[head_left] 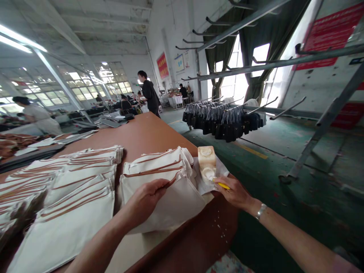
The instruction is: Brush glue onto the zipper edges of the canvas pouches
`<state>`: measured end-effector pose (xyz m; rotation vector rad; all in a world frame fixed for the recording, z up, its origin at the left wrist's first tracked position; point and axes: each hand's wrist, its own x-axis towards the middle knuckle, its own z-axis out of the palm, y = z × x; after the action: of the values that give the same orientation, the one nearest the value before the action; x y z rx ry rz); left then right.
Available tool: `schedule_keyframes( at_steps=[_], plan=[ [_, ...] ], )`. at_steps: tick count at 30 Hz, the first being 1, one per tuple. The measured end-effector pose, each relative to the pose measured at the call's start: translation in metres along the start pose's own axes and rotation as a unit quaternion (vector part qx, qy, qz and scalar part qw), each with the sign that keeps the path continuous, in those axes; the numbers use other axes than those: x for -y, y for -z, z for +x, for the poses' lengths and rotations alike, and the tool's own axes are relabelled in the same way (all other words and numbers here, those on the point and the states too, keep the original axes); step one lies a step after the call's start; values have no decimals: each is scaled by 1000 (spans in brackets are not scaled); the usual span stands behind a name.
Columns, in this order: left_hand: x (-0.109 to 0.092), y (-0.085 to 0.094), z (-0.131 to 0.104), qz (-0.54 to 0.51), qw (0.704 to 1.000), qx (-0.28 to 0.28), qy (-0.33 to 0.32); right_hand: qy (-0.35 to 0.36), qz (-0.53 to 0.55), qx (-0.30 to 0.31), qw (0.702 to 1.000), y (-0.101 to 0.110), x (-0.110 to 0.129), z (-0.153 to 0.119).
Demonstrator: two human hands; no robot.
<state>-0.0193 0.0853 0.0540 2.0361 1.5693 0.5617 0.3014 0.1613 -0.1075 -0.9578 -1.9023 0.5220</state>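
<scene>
My left hand (152, 195) is closed on the brown-trimmed top edge of a white fabric bag piece (170, 206), at the front of a stack of similar pieces (153, 163). In my right hand (234, 191), the fingers are pinched round the yellow handle of a small brush (223, 185). The brush tip reaches the mouth of an off-white plastic container (207, 157), cut open and smeared with white paste that looks like glue. Beneath the container lies a white sheet (222, 167) at the table's right edge.
More stacks of white pieces with brown trim (76, 193) cover the left of the brown table (153, 129). Dark flat pieces (36, 153) lie farther left. Black bags (227, 123) hang on a metal rack (321, 125) at the right. A person (149, 91) stands beyond the table.
</scene>
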Motion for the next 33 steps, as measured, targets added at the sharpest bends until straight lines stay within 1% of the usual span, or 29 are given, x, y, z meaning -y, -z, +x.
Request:
schedule_keyframes(
  at_steps=[3, 5, 7, 9, 10, 11, 13, 14, 15, 16, 18, 20, 22, 25, 27, 29, 31, 33],
  plan=[
    [-2, -2, -12, -22, 999, -20, 10, -12, -9, -28, 999, -1, 1, -5],
    [0, -8, -20, -5, 998, -57, 9, -23, -17, -41, 999, -2, 4, -6],
    [2, -16, -27, 31, 994, -107, -14, -46, -13, -59, 997, 1, 16, -4],
    [5, -26, -33, 71, 985, -152, -42, -95, 37, -102, 990, 7, 41, 1],
    [6, -30, -35, 86, 981, -167, -53, -127, 89, -133, 979, 12, 58, 4],
    [6, -35, -37, 96, 978, -174, -60, -145, 152, -159, 965, 17, 76, 8],
    [6, -42, -39, 104, 976, -179, -73, -139, 280, -209, 926, 27, 113, 17],
    [5, -45, -40, 105, 975, -178, -79, -132, 340, -207, 908, 31, 130, 20],
    [4, -48, -41, 105, 975, -177, -83, -128, 378, -186, 898, 35, 145, 22],
    [3, -50, -42, 104, 975, -177, -86, -126, 397, -164, 894, 37, 156, 23],
    [0, -52, -43, 99, 974, -183, -93, -129, 389, -118, 905, 37, 171, 23],
    [-2, -54, -45, 99, 972, -189, -101, -135, 351, -91, 922, 32, 176, 20],
    [-3, -56, -48, 104, 970, -189, -109, -135, 302, -76, 941, 26, 176, 19],
    [-5, -58, -53, 108, 970, -183, -118, -118, 214, -84, 966, 22, 173, 21],
    [-6, -60, -56, 113, 970, -176, -122, -105, 188, -109, 970, 24, 171, 22],
    [-7, -60, -57, 120, 970, -171, -124, -101, 200, -130, 966, 29, 172, 22],
    [-8, -62, -57, 125, 969, -173, -126, -105, 217, -121, 963, 32, 174, 19],
    [-9, -64, -56, 131, 967, -174, -132, -111, 211, -95, 967, 33, 177, 16]
  ],
)
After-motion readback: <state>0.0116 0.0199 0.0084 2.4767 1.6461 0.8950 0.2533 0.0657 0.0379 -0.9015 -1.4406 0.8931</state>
